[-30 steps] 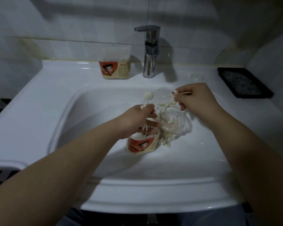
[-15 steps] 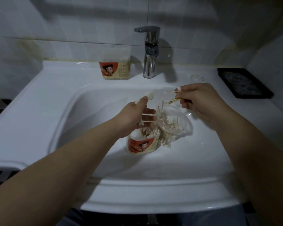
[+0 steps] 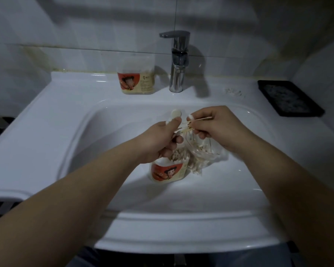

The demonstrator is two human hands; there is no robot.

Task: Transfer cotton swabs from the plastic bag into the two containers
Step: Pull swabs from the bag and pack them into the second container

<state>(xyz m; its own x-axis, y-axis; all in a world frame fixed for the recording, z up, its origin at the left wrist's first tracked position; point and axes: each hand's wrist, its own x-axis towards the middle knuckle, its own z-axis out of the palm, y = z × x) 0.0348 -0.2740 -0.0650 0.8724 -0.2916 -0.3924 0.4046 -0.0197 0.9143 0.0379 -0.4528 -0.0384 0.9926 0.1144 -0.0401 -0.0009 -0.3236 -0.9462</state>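
1. Fingers of the right hand are being curled around one end of a small bunch of cotton swabs, which is being pinched between thumb and forefinger.
2. The other end of that bunch is being gripped by the curled fingers of the left hand, with a white tip being shown just past the thumb.
3. The bunch is being held crosswise between the two sets of fingers, raised above the basin.
4. A clear plastic bag is being seen lying in the basin directly beneath the right fingers, with more swabs inside it; whether it is being touched by those fingers cannot be told.
5. An open container with a red cartoon label is being seen upright beneath the left fingers, touching the bag and packed with swabs standing on end.
6. A second container with a similar red label is being seen on the counter beyond the fingers, just left of a chrome tap.
7. A black tray is being seen on the counter well off to the right of the right fingers.
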